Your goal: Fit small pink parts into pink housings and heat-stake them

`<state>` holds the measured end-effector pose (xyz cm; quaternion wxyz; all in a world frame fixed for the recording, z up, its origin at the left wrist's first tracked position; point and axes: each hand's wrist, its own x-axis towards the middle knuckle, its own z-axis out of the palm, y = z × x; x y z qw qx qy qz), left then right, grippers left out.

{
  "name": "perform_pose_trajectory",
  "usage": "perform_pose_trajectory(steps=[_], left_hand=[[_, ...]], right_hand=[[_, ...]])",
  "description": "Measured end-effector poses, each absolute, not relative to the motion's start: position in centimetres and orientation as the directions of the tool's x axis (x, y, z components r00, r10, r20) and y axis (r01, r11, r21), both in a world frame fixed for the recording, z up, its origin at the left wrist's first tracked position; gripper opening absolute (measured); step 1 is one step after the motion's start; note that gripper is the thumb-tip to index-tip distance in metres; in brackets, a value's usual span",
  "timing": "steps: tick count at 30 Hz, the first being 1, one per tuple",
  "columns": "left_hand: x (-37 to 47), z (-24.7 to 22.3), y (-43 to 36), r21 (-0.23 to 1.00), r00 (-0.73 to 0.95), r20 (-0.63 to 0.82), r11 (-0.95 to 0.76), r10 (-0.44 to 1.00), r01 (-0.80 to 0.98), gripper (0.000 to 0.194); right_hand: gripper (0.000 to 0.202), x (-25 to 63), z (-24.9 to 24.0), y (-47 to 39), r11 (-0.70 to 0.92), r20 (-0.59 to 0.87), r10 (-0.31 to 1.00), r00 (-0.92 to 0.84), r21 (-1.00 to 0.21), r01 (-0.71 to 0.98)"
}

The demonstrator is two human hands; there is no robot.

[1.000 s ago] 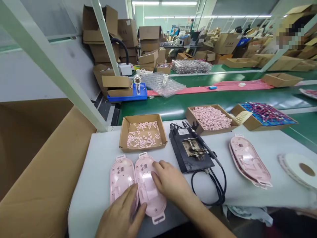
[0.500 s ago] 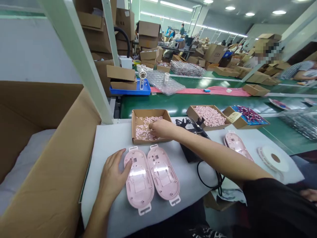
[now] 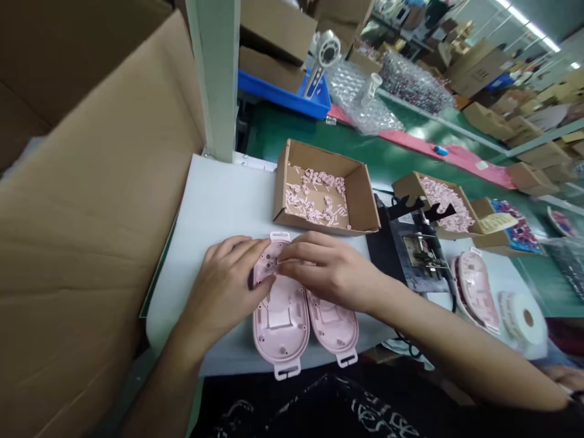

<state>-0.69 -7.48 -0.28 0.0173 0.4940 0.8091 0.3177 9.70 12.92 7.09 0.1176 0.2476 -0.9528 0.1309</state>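
Observation:
Two pink plastic housings lie side by side on the white-covered bench. My left hand (image 3: 228, 286) rests on the upper left edge of the left housing (image 3: 283, 328), its fingers stretched and the thumb over the rim. Over the top of that same housing, my right hand (image 3: 323, 267) has its fingertips pinched together at the small holes. Whatever the pinch holds is hidden. The right housing (image 3: 337, 328) lies partly under my right hand. Just beyond both hands stands an open cardboard box (image 3: 314, 225) with small pink plastic parts (image 3: 319, 191) scattered in it.
A black metal fixture (image 3: 424, 249) stands to the right. Behind it are a box of pink pieces (image 3: 447, 201) and a box of coloured parts (image 3: 520, 225). More pink housings (image 3: 477, 286) and a label roll (image 3: 524, 319) lie at far right. A large carton (image 3: 91, 243) borders the left.
My right hand has come out of the box of small pink parts to the top of the left housing. My left hand has moved further onto that housing. The camera view has tilted down.

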Motion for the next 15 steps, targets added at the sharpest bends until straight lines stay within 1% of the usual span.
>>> perform_pose_trajectory(steps=[3,6,8,11,15], left_hand=[[-0.6,-0.5,-7.4,0.512,-0.494,0.338,0.283,0.801,0.811,0.050],[-0.5,-0.5,-7.3,0.506,-0.489,0.365,0.272,0.792,0.818,0.047],[-0.5,-0.5,-7.3,0.505,-0.489,0.367,0.272,0.791,0.819,0.047],[-0.4,-0.5,-7.3,0.499,-0.488,0.370,0.274,0.791,0.822,0.047],[-0.4,-0.5,-7.3,0.505,-0.489,0.358,0.276,0.795,0.818,0.044]], right_hand=[[0.019,9.5,4.4,12.3,0.844,0.294,-0.457,-0.839,-0.155,-0.514],[0.021,9.0,3.1,12.5,0.846,0.293,-0.467,-0.835,-0.126,-0.518],[0.022,9.0,2.9,12.7,0.851,0.284,-0.471,-0.835,-0.102,-0.515],[0.022,9.2,3.1,12.7,0.863,0.262,-0.458,-0.850,-0.099,-0.495],[0.018,9.5,3.3,12.3,0.906,0.218,-0.396,-0.892,-0.064,-0.418]])
